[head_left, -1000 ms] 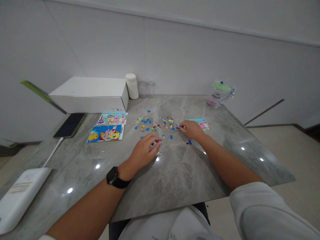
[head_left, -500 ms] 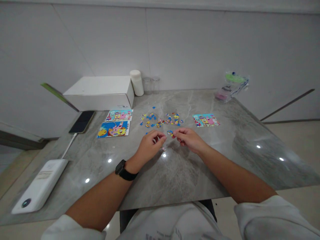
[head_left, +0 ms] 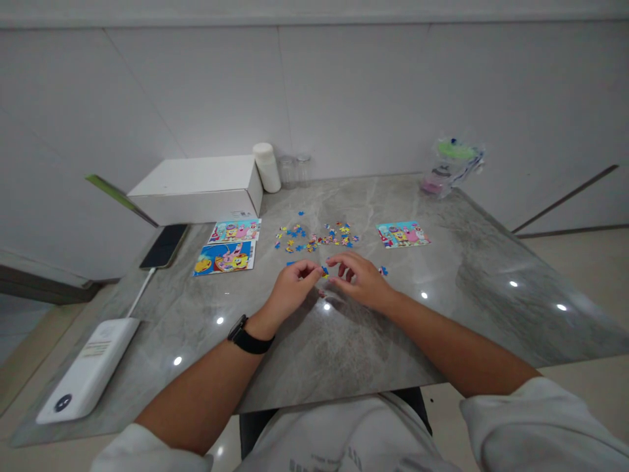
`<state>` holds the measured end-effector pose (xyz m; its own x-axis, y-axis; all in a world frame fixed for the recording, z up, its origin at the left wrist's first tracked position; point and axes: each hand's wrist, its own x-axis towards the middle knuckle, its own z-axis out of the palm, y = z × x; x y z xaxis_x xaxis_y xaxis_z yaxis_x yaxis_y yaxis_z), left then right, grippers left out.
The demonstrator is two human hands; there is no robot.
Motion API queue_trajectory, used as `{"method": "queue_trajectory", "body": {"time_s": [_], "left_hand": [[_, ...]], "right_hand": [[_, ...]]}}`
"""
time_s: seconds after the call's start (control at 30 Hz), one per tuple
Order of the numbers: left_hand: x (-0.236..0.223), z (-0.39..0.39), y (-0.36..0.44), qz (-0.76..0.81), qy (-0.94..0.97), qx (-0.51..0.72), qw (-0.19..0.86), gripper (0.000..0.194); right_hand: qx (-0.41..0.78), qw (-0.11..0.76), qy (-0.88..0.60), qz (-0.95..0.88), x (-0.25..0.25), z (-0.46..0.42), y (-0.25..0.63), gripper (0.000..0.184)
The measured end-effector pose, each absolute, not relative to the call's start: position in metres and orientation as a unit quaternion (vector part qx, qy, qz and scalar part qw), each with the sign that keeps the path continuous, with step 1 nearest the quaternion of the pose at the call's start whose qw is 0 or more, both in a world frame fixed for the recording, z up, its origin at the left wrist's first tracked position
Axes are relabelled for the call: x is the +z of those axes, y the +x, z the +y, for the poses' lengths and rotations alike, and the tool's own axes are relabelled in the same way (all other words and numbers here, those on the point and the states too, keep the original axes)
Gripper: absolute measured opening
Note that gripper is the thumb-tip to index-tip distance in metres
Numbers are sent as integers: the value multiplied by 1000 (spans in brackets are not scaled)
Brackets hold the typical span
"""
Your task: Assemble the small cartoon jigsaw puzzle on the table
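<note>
My left hand (head_left: 291,286) and my right hand (head_left: 358,280) meet over the middle of the grey marble table (head_left: 442,314). Both pinch small jigsaw pieces (head_left: 325,271) between thumb and fingertips, and the pieces touch where the hands meet. A black watch (head_left: 244,335) sits on my left wrist. Just beyond the hands lies a scatter of several loose blue, yellow and red puzzle pieces (head_left: 317,238). One stray piece (head_left: 382,269) lies to the right of my right hand.
Two cartoon picture cards (head_left: 228,246) lie at left and another card (head_left: 403,234) at right. A white box (head_left: 196,189), white jar (head_left: 266,167) and two glasses (head_left: 293,169) stand at the back. A phone (head_left: 164,246), white power bank (head_left: 88,377) and plastic bag (head_left: 449,167) are also there.
My right hand came back from the far pile with a piece and joined my left hand at the table's middle. The camera view shifted slightly, and the hands moved closer together.
</note>
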<state>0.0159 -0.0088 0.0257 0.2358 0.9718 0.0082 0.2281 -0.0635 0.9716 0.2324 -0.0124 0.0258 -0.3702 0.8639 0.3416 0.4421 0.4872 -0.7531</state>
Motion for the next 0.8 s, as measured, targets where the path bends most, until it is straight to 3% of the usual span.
{"method": "queue_trajectory", "body": {"time_s": [0.3, 0.47, 0.8], "left_hand": [[18, -11, 17, 467, 632, 362, 502, 36], [18, -9, 13, 489, 696, 368, 376, 25], [20, -15, 12, 426, 821, 304, 227, 19]], "right_hand": [[150, 343, -373, -849, 27, -1, 256, 16], [55, 347, -470, -810, 36, 28, 316, 15], [123, 173, -413, -885, 14, 30, 309, 17]]}}
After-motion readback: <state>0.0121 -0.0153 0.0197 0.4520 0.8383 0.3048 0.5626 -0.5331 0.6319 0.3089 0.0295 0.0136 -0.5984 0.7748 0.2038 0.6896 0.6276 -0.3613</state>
